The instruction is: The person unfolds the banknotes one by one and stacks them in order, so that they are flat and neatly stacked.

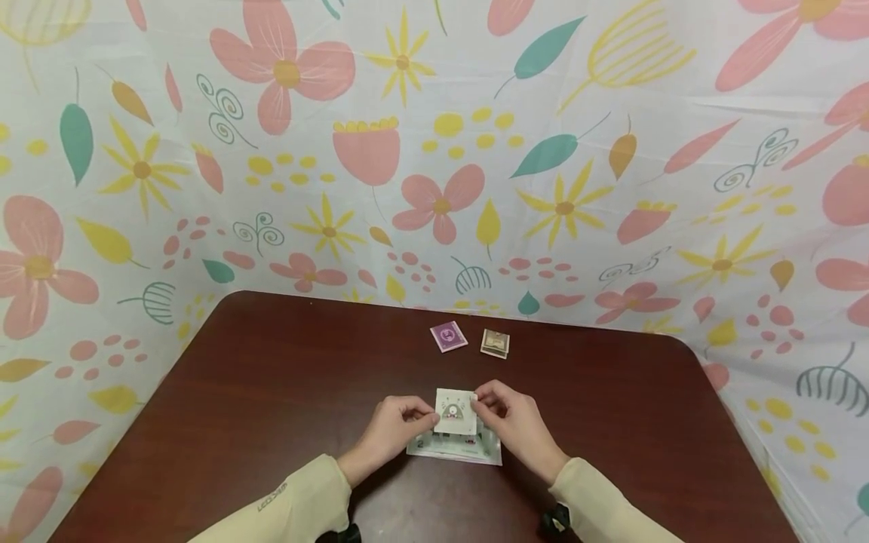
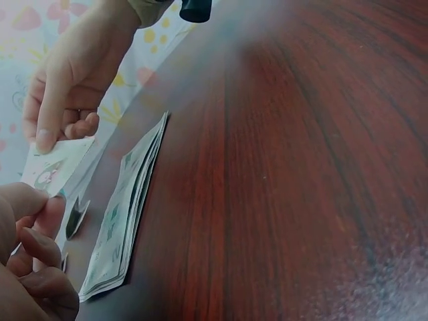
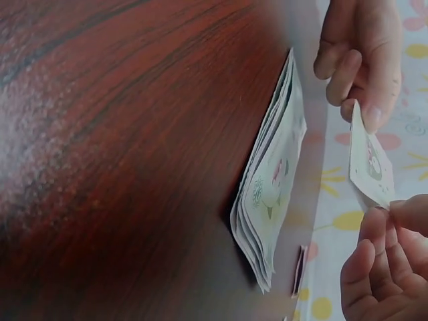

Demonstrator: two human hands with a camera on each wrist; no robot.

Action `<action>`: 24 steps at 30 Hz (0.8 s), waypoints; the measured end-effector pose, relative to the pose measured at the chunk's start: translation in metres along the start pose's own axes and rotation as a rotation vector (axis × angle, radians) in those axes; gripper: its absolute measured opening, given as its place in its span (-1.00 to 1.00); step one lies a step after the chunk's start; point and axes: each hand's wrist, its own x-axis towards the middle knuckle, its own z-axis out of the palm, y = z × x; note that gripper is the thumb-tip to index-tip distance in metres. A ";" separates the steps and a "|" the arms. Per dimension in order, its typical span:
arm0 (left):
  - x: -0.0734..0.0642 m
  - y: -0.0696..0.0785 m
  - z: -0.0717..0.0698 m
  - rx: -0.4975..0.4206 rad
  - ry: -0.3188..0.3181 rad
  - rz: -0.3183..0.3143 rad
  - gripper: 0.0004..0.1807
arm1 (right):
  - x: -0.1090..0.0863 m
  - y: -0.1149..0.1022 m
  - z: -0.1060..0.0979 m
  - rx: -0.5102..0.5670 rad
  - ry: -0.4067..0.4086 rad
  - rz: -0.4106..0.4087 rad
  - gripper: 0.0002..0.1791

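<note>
A small whitish square of paper [image 1: 455,412] with a grey cartoon print is held up between the two hands. My left hand [image 1: 397,428] pinches its left edge between thumb and fingers. At its right side, my right hand [image 1: 517,416] pinches the upper corner. Beneath the square, a stack of pale green printed paper sheets [image 1: 453,455] lies on the table, partly covered in the head view. The right wrist view shows the paper stack [image 3: 274,180] from the side, its layers slightly fanned, apart from the held square.
A dark reddish-brown table [image 1: 271,377] carries everything. Farther back lie a purple paper square [image 1: 449,336] and a brown-and-cream folded paper [image 1: 495,343], side by side. Behind the table hangs a white cloth [image 1: 421,98] with a floral print.
</note>
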 end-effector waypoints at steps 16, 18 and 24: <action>0.002 -0.004 -0.008 -0.068 -0.042 0.063 -0.90 | -0.005 -0.005 -0.019 0.042 -0.015 -0.093 -0.86; 0.003 -0.005 -0.010 -0.056 -0.027 0.059 -0.89 | -0.007 -0.005 -0.020 0.058 -0.029 -0.109 -0.87; 0.005 -0.006 -0.013 -0.123 -0.058 0.014 -0.82 | -0.011 -0.005 -0.022 0.148 -0.101 -0.163 -0.94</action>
